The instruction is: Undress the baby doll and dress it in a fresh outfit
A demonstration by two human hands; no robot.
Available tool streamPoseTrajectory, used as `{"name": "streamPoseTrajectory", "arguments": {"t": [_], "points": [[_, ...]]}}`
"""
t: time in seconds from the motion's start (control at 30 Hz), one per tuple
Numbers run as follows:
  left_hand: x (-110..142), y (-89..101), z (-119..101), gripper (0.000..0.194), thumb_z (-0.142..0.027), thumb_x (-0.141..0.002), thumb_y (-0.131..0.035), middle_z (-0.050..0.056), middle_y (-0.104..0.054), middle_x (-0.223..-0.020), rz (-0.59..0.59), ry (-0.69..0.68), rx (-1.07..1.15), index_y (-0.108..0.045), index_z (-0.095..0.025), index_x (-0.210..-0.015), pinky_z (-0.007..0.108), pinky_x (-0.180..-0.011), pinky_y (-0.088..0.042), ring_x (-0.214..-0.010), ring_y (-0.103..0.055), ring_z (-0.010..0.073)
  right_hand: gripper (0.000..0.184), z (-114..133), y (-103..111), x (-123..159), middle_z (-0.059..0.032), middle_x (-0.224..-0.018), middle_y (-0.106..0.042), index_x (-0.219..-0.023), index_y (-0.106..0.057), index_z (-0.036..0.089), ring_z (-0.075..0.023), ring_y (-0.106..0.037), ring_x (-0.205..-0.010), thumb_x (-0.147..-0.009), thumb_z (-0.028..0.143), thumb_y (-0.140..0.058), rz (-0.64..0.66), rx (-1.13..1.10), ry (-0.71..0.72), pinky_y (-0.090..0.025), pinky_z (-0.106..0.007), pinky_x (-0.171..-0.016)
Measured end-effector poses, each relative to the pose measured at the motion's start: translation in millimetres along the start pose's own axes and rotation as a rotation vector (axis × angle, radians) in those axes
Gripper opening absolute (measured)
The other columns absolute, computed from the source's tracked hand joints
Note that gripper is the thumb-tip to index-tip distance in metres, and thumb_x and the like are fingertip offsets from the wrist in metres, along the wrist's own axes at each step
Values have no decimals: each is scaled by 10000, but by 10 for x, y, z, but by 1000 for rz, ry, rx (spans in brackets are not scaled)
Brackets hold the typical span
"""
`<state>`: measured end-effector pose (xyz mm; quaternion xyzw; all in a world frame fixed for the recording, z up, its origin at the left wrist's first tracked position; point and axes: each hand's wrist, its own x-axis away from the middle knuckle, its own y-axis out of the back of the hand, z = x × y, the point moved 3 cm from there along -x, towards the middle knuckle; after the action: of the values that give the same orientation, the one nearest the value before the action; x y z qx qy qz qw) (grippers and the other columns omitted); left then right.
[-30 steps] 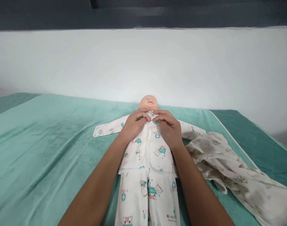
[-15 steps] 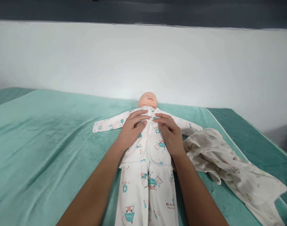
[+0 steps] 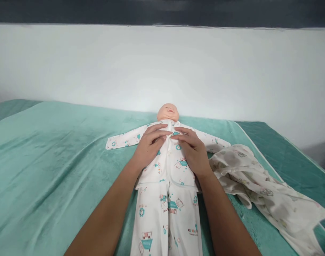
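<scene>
A baby doll (image 3: 168, 112) lies on its back on a teal blanket (image 3: 58, 160), arms spread out. It wears a white printed shirt (image 3: 175, 167) and matching trousers (image 3: 162, 220). My left hand (image 3: 149, 147) rests on the left side of the doll's chest, fingers stretched toward the button line. On the other side of the chest lies my right hand (image 3: 193, 149), fingers also stretched out. The fingertips of both hands nearly meet at the shirt's front just below the collar. Neither hand holds anything.
A crumpled white printed cloth (image 3: 260, 185) lies on the blanket to the right of the doll, reaching toward the bed's right edge. A white wall (image 3: 162, 71) stands right behind the doll's head. Bare blanket stretches to the left.
A second ago both hands pinched the shirt at the collar. Their fingers have since let go and flattened onto the chest, slightly lower. The view has shifted a little.
</scene>
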<state>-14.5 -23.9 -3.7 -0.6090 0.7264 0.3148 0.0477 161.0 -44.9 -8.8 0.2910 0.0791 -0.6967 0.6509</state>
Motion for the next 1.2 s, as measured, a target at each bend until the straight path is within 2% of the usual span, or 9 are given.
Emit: {"name": "streamPoseTrajectory", "arguments": {"t": [0.17, 0.27, 0.4, 0.63, 0.77, 0.9, 1.2], "points": [[3, 3, -14, 328, -183, -960, -476, 14, -591, -1410, 29, -20, -43, -753, -303, -1086, 435, -1189, -358, -1377, -472, 193, 223, -23, -4, -6, -10, -1261, -668, -853, -728, 290, -231, -559, -1254, -890, 161, -550, -13, -31, -10, -378, -475, -1121], [10, -2, -32, 361, -153, -960, -445, 21, -590, -1393, 33, -59, -92, -754, -298, -1076, 431, -1170, -383, -1361, -486, 193, 203, -28, 2, -3, -14, -1334, -631, -986, -686, 299, -219, -519, -1314, -904, 174, -548, -26, -29, -2, -355, -474, -1149], [29, -19, -59, 381, -106, -943, -438, 46, -597, -1346, 16, -122, -159, -755, -277, -1065, 418, -1131, -425, -1319, -519, 196, 295, 1, -5, -8, -6, -1454, -548, -1163, -659, 330, -202, -415, -1413, -966, 210, -475, 74, 122, 34, -284, -473, -1199], [24, -27, -80, 336, -108, -932, -472, 45, -611, -1318, -13, -116, -156, -741, -267, -1054, 407, -1095, -451, -1272, -554, 205, 239, 51, -12, -23, -7, -1466, -537, -1058, -622, 298, -215, -393, -1420, -943, 171, -455, 119, 236, 56, -269, -483, -1198], [11, -17, -98, 235, -136, -932, -510, 50, -636, -1282, -40, -103, -100, -716, -236, -989, 389, -1090, -453, -1231, -583, 195, 162, 55, -12, -25, 1, -1437, -565, -981, -620, 294, -226, -428, -1390, -937, 196, -498, 109, 177, 30, -293, -487, -1180], [9, -21, -92, 287, -104, -919, -500, 42, -638, -1289, -25, -83, -107, -736, -251, -990, 405, -1117, -430, -1253, -570, 194, 83, 28, -4, -34, -11, -1377, -611, -935, -624, 285, -239, -469, -1354, -946, 260, -546, 80, 102, 2, -322, -487, -1153], [16, 1, -74, 267, -125, -906, -528, 38, -655, -1280, -14, -69, -31, -763, -251, -905, 393, -1068, -471, -1235, -586, 198, 105, -45, 10, -38, -51, -1331, -629, -885, -572, 258, -234, -514, -1294, -971, 300, -531, 82, -3, 7, -336, -462, -1124]]}}
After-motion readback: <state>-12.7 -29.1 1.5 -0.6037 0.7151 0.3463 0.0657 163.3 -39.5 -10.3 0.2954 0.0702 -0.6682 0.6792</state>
